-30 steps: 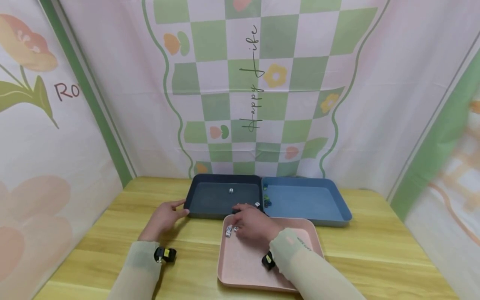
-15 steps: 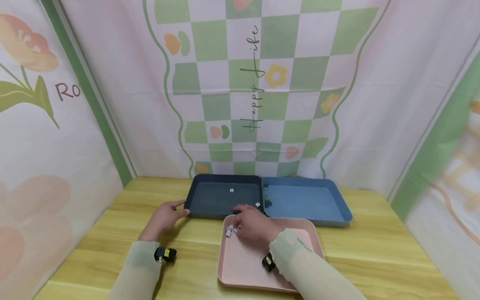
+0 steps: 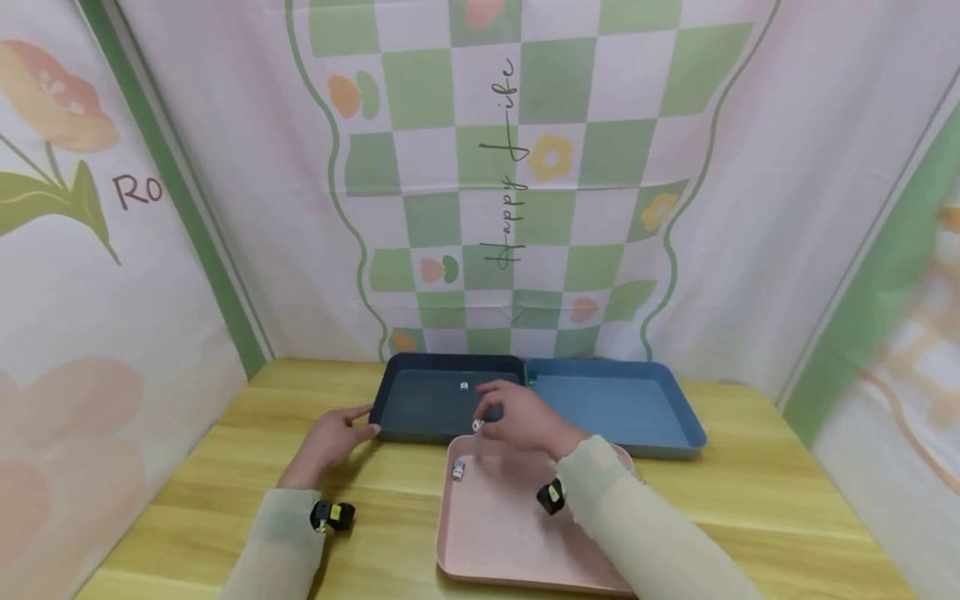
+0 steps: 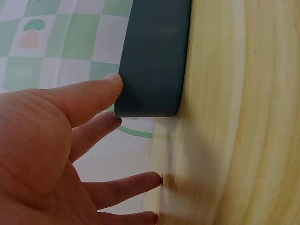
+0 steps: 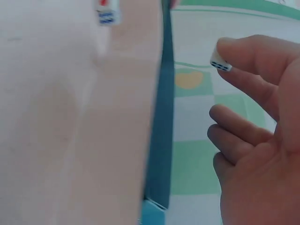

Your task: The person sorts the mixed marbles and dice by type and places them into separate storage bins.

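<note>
Between thumb and index finger, my right hand pinches a small white die, raised over the far left edge of the pink tray. The other fingers are spread apart from it in the right wrist view. Two white dice lie close together in the pink tray's far left corner. Behind it is a dark tray with one white die showing on its floor; the right hand covers part of this tray. My left hand touches the dark tray's near left corner with straight thumb and index finger.
A blue tray stands right beside the dark one, with a small green piece at its far left corner. All trays stand on a wooden table. A patterned curtain hangs close behind them.
My right hand has lifted a die out of the pink tray and moved up and slightly right, toward the dark tray. My left hand stays at the dark tray's corner.
</note>
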Tool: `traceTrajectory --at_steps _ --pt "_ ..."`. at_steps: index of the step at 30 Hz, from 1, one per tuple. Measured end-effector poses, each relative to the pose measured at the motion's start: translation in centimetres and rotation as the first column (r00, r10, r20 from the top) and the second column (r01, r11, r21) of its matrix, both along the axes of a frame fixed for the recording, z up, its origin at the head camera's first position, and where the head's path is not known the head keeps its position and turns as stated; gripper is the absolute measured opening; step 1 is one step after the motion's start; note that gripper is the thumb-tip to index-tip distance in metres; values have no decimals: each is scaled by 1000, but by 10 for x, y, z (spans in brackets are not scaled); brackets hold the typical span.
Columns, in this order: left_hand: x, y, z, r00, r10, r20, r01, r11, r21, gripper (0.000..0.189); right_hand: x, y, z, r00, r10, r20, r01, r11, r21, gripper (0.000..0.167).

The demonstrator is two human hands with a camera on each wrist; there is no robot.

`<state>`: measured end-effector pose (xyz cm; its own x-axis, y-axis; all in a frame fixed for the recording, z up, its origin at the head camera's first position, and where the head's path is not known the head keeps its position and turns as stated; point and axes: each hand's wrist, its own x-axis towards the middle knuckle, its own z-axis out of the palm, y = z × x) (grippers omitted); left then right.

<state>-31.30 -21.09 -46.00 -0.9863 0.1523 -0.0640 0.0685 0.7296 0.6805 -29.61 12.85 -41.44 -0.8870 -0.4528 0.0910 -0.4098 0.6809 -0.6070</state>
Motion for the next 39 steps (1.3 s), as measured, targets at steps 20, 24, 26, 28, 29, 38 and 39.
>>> traceTrajectory --at_steps 20,24,26,28,29,38,39 --pt "1 2 2 999 23 29 -23 1000 -6 53 -26 24 62 921 -268 283 376 803 -463 24" --pt "1 3 2 999 30 37 -30 1000 -7 53 -31 26 66 907 -285 310 408 779 -476 27" --pt "1 3 2 999 31 37 -31 999 -7 52 -33 25 68 901 -299 314 421 772 -477 26" --pt "1 3 1 999 30 37 -30 1000 -5 52 -34 25 71 897 -308 315 431 762 -482 26" --pt "1 3 1 999 30 37 -30 1000 -4 52 -34 24 72 897 -312 313 433 762 -482 26" --pt "1 2 2 999 26 40 -26 1000 7 52 -37 22 80 894 -323 311 440 764 -472 26" --pt "1 2 2 999 25 41 -26 1000 9 52 -38 22 80 893 -322 315 442 762 -474 27"
